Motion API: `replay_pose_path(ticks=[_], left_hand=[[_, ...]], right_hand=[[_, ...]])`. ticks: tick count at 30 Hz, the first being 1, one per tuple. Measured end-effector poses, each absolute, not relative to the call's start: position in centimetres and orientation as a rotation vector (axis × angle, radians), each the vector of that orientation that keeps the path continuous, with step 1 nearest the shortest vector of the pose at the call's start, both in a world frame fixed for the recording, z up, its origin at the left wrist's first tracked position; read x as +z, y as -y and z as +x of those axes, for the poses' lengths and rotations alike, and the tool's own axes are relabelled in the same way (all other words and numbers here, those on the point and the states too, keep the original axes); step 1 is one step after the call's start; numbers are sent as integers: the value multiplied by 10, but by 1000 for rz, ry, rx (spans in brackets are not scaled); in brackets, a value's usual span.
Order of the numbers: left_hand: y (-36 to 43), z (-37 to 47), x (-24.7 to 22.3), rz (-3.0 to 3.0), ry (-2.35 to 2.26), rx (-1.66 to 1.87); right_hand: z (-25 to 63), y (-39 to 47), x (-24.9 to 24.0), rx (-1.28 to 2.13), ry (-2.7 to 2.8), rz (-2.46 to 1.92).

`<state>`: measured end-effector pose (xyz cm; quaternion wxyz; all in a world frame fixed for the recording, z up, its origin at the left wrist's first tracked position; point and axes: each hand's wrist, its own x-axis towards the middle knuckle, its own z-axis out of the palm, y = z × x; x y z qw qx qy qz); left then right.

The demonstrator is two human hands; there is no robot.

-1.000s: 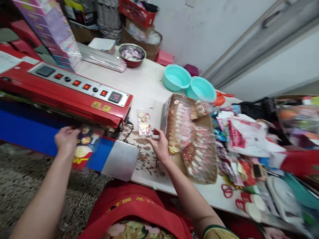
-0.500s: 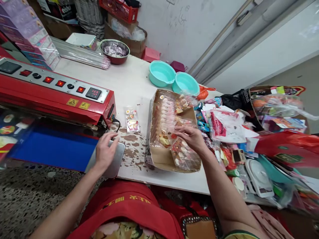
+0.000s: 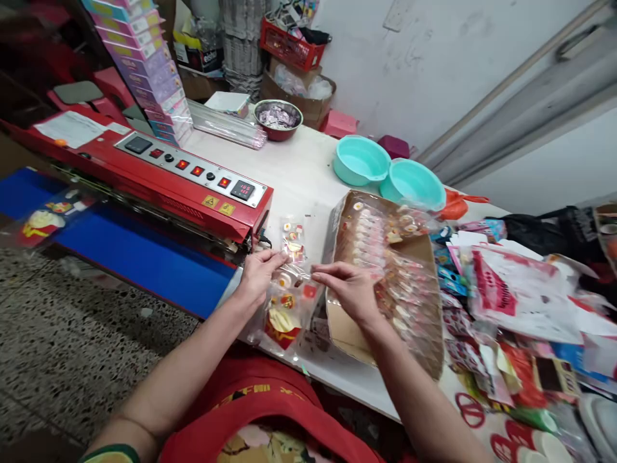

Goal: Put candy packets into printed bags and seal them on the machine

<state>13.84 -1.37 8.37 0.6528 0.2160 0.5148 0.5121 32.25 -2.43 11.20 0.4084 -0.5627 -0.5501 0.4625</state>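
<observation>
A clear plastic bag (image 3: pixel 284 315) with small food-shaped pieces, among them a red and yellow fries shape, hangs between my hands. My left hand (image 3: pixel 260 273) pinches its upper left edge. At the upper right edge, my right hand (image 3: pixel 348 286) holds it with thumb and fingers closed. Right of the bag stands an open cardboard box (image 3: pixel 349 331) with rows of similar filled bags. Another small filled bag (image 3: pixel 293 241) lies flat on the table behind my hands. To the left is a red machine (image 3: pixel 193 196) with lit switches and a blue belt (image 3: pixel 144 257).
Another filled bag (image 3: pixel 48 222) lies on the belt's far left. Two turquoise basins (image 3: pixel 361 161) and a metal bowl (image 3: pixel 278 120) stand at the back. Packets and papers (image 3: pixel 515 289) crowd the right side. Stacked boxes (image 3: pixel 149 77) rise behind the machine.
My right hand has come out of the box with a filled bag and moved left. My left hand has moved up to the bag's edge and pinches it. The view has shifted left.
</observation>
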Motion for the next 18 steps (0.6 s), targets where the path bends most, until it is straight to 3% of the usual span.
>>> replay_pose_path(ticks=[7,18], left_hand=[[6,64,19,273,-1452,1125],[1,-7,11,296,-1556,1057]], right_hand=[[227,10,21,1451,1047,-1425],[159,-29,-22,1489,788,-1414]])
